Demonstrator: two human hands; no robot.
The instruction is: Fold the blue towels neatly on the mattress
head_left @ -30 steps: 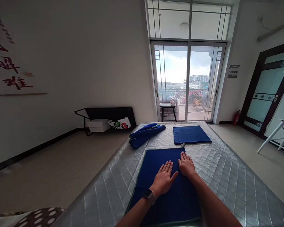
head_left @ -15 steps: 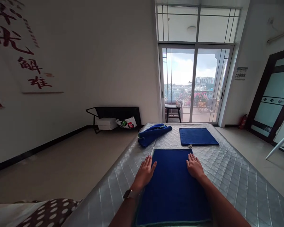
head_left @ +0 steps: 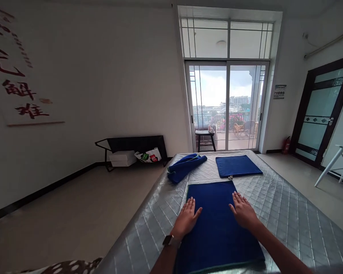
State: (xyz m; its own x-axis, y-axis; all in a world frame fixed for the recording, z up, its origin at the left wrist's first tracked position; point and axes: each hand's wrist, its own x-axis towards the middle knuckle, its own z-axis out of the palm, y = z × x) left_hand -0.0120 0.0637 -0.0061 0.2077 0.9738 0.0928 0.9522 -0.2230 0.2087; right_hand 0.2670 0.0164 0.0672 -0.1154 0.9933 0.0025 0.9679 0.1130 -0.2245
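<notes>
A blue cloth point(head_left: 214, 228) with a green edge lies flat on the silver quilted mattress point(head_left: 286, 213) in front of me. My left hand point(head_left: 187, 217) rests palm down on the cloth's left edge, fingers stretched out, a watch on the wrist. Palm down too, my right hand point(head_left: 242, 211) lies at the right edge with its fingers extended and thumb apart. Neither hand grips anything. Beyond the cloth, a folded blue cloth point(head_left: 238, 166) lies flat at the right, with a small white tag at its near edge. A crumpled blue cloth point(head_left: 185, 167) with green trim lies at the left.
A black bench point(head_left: 135, 146) with a white box point(head_left: 122, 158) and a printed bag point(head_left: 148, 155) stands by the wall. Sliding glass doors point(head_left: 227, 106) are behind the mattress. A white stool point(head_left: 335, 163) and a fire extinguisher point(head_left: 286, 145) stand at the right.
Both hands have slid nearer to me along the cloth's sides, still flat. The camera view has shifted slightly to the right and up.
</notes>
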